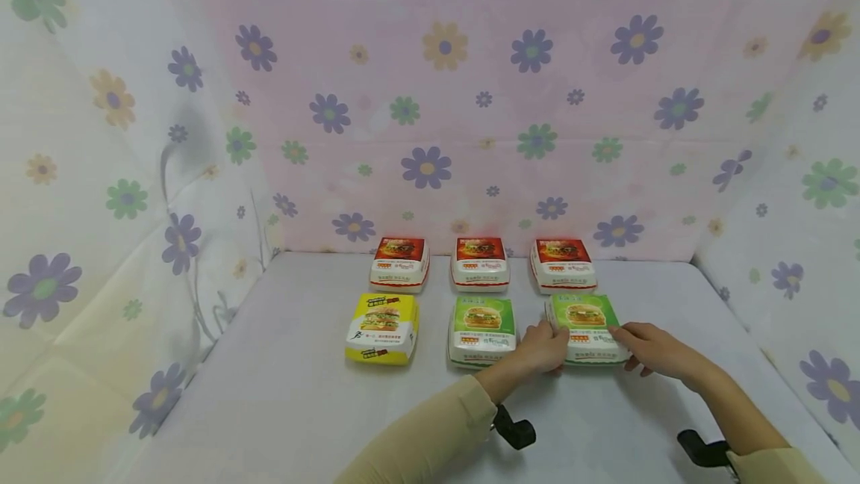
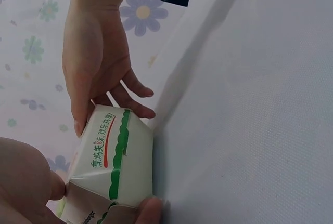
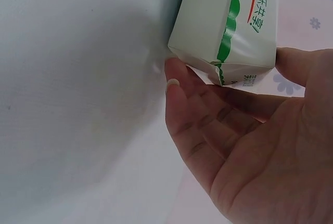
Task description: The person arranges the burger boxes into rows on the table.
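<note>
At the right end of the front row, a green-and-white burger box stands between the two hands. My left hand holds its left side, the thumb at the top edge and a fingertip low on the wall, as the left wrist view shows. On the opposite side my right hand holds it too; in the right wrist view the thumb lies against the upper edge and the fingers bend along the side toward the lower corner. The box's front wall, with a scalloped green band, faces the wrist cameras.
Left of the hands stand another green burger box and a yellow one. Behind them runs a row of red-topped burger boxes: left, middle and right. Flowered cloth walls in the white table.
</note>
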`<action>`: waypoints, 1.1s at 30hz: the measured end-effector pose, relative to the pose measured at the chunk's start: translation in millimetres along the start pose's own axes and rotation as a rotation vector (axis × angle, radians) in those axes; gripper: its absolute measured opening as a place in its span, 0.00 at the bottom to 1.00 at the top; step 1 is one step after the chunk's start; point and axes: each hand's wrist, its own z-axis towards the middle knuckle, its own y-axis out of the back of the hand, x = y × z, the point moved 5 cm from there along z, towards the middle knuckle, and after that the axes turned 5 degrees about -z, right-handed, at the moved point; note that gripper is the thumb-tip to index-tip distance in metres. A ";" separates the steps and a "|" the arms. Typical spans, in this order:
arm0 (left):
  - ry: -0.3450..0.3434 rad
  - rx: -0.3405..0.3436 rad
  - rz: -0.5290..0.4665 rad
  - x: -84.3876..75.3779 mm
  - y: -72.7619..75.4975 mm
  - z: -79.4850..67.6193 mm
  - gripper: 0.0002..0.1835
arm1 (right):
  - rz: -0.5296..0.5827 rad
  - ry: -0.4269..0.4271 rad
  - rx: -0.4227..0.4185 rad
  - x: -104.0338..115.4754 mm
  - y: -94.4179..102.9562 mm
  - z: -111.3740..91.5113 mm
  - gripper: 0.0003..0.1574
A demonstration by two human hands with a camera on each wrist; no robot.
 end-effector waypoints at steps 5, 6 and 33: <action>0.020 0.006 0.042 1.5 -2.1 2.6 0.23 | 0.002 -0.025 0.011 -3.7 0.3 -0.1 0.39; 0.021 0.001 0.078 1.2 -1.6 2.2 0.26 | 0.001 -0.028 0.012 -4.6 0.7 -0.4 0.39; -0.889 -0.358 0.221 -57.0 207.7 -143.4 0.20 | -0.294 0.264 -0.526 2.9 85.2 -42.7 0.22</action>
